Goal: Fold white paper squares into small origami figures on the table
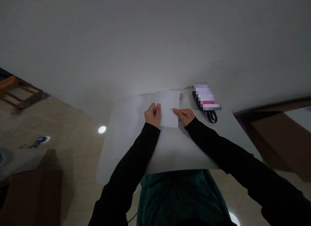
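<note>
A small white sheet of paper (168, 104), perhaps folded, is held up over the white table (184, 154) between my two hands. My left hand (153, 115) is closed on its left edge, thumb in front. On the right edge, my right hand (185, 115) pinches the sheet between thumb and fingers. A larger white sheet (128, 122) lies flat on the table to the left, partly covered by my left forearm. Whether the held paper has more than one layer, I cannot tell.
A pixelated white and red item with a black case and loop (206, 99) lies at the table's back right. The wall (155, 41) rises directly behind the table. Cardboard boxes (284, 138) stand to the right, another brown box (36, 193) at lower left. A wooden stool (14, 86) is far left.
</note>
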The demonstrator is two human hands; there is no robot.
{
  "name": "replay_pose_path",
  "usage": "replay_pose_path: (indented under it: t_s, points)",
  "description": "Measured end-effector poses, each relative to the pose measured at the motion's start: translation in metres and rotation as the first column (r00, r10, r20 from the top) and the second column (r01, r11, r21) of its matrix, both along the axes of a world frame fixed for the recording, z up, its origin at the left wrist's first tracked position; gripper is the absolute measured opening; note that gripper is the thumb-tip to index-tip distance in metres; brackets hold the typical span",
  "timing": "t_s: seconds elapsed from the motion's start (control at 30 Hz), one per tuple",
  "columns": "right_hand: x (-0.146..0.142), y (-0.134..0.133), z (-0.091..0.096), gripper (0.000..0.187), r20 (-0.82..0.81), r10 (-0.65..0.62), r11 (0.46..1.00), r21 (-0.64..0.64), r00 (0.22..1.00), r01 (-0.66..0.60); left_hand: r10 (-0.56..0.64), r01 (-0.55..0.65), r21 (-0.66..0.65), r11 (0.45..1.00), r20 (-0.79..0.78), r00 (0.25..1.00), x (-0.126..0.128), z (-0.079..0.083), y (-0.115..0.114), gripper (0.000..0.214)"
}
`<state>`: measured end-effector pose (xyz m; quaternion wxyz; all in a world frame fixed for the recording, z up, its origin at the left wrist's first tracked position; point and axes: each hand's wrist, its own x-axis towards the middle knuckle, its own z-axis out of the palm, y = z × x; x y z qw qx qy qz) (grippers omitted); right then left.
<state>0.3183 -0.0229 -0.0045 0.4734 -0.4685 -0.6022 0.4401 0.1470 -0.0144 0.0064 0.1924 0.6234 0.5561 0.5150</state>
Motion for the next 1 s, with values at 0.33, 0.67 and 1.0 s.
replay_pose_path:
  t_s: [0.33, 0.67, 1.0]
  points:
    - [0.016, 0.008, 0.012, 0.051, -0.177, 0.147, 0.98, -0.111, 0.973, -0.168, -0.317, 0.488, -0.438, 0.755, 0.408, 0.856, -0.03, 0.009, 0.009, 0.051]
    - [0.041, 0.02, 0.012, 0.029, -0.175, 0.38, 0.922, 0.143, 0.908, -0.359, -0.253, 0.54, -0.435, 0.721, 0.561, 0.789, -0.028, 0.003, 0.012, 0.05]
    - [0.045, 0.027, 0.016, 0.006, -0.13, 0.314, 0.911, 0.322, 0.94, -0.26, -0.311, 0.582, -0.389, 0.714, 0.568, 0.762, -0.015, -0.004, 0.009, 0.043]
